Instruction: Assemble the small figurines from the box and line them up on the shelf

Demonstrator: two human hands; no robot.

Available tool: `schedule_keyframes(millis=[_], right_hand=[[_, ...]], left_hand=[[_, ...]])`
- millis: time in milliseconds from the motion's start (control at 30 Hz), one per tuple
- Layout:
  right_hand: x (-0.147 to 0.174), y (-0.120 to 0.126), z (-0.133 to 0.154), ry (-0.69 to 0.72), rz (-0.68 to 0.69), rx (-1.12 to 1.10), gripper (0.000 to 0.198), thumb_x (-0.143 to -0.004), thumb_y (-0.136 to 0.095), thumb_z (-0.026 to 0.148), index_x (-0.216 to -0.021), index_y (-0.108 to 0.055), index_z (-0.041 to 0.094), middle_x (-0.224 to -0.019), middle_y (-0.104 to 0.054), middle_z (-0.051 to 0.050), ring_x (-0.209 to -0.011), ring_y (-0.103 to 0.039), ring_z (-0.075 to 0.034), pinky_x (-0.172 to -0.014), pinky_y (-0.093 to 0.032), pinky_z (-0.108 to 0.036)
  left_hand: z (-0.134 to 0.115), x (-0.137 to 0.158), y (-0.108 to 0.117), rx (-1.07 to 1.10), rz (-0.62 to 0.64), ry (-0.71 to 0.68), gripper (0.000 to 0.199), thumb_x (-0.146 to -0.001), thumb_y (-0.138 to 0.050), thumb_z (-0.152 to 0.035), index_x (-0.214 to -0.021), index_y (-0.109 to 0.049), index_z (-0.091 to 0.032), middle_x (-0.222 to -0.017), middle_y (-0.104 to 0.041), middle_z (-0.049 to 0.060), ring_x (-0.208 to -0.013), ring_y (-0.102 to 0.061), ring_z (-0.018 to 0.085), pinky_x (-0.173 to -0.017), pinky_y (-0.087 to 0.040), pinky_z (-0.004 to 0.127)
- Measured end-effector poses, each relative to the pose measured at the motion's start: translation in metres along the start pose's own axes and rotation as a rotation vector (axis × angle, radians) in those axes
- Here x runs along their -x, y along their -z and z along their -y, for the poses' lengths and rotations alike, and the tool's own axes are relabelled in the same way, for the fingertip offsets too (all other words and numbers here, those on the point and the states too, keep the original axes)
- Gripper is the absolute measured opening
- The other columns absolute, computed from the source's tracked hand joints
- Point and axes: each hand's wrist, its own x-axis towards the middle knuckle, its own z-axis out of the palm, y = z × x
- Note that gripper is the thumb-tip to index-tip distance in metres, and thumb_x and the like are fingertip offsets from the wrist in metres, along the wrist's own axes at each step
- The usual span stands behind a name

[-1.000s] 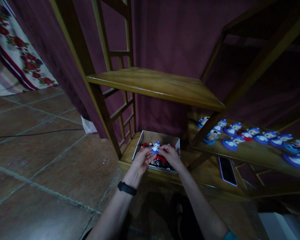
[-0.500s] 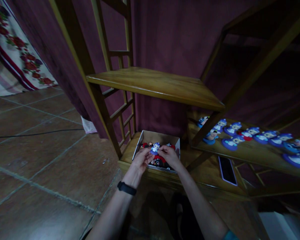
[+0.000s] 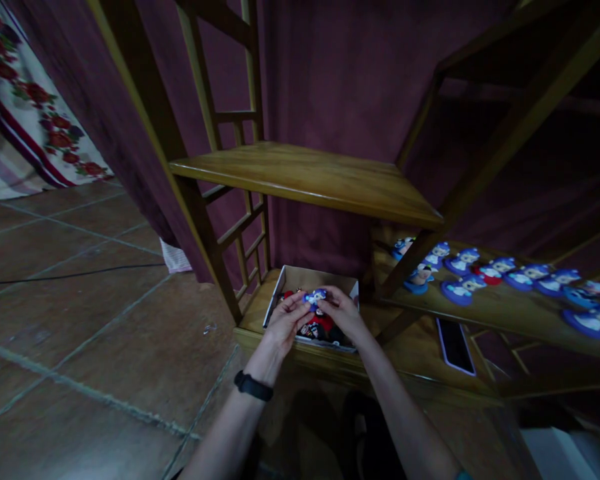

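Between my two hands is a small figurine (image 3: pixel 315 299) with a blue-purple top and base and a white body, tilted to the right. My left hand (image 3: pixel 287 321) grips it from the left, fingers closed about its base. From the right, my right hand (image 3: pixel 341 311) pinches it near its head. Both hands are over an open cardboard box (image 3: pixel 325 275) on the low shelf. Inside the box lie several red and black figurines (image 3: pixel 316 327), partly covered by my hands.
Several similar blue and white figurines (image 3: pixel 463 289) stand on the shelf to the right. A phone (image 3: pixel 455 345) lies on the lower board. Above the box juts a wooden shelf (image 3: pixel 305 175); a slanting post (image 3: pixel 411 267) rises right of it. A cable (image 3: pixel 80 274) crosses the floor.
The figurine has gone from upright to tilted, its head turned toward the right. My right hand has shifted slightly up around it, and the view has moved a little.
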Motion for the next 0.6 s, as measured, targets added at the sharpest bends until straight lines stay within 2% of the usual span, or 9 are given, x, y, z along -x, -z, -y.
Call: schedule_keyframes(millis=[200, 367, 600], right_hand=[[0.0004, 0.0002, 0.0055, -0.03, -0.015, -0.028, 0.036, -0.072, -0.061, 0.034, -0.106, -0.058, 0.024, -0.099, -0.065, -0.003, -0.088, -0.06, -0.017, -0.077, -0.049, -0.03], [0.0001, 0.0011, 0.0029, -0.069, -0.058, -0.047, 0.036, -0.071, -0.062, 0.034, -0.106, -0.059, 0.024, -0.1, -0.065, -0.003, -0.086, -0.061, -0.017, -0.073, -0.051, -0.029], [0.0019, -0.002, 0.0043, -0.015, -0.055, -0.031, 0.034, -0.071, -0.062, 0.032, -0.104, -0.061, 0.023, -0.098, -0.066, -0.003, -0.089, -0.06, -0.018, -0.082, -0.048, -0.032]], left_hand=[[0.0031, -0.0012, -0.0014, -0.049, -0.014, -0.071, 0.042, -0.059, -0.073, -0.003, -0.097, -0.062, -0.015, -0.09, -0.066, 0.005, -0.075, -0.064, 0.013, -0.069, -0.053, 0.024], [0.0028, 0.0018, -0.0031, -0.034, 0.014, -0.043, 0.043, -0.057, -0.073, 0.0, -0.098, -0.063, -0.013, -0.093, -0.068, 0.008, -0.08, -0.065, 0.016, -0.074, -0.053, 0.028], [0.0017, 0.0029, -0.0012, 0.001, 0.034, 0.035, 0.035, -0.061, -0.069, 0.001, -0.094, -0.067, -0.012, -0.092, -0.069, 0.009, -0.078, -0.065, 0.014, -0.079, -0.052, 0.027]])
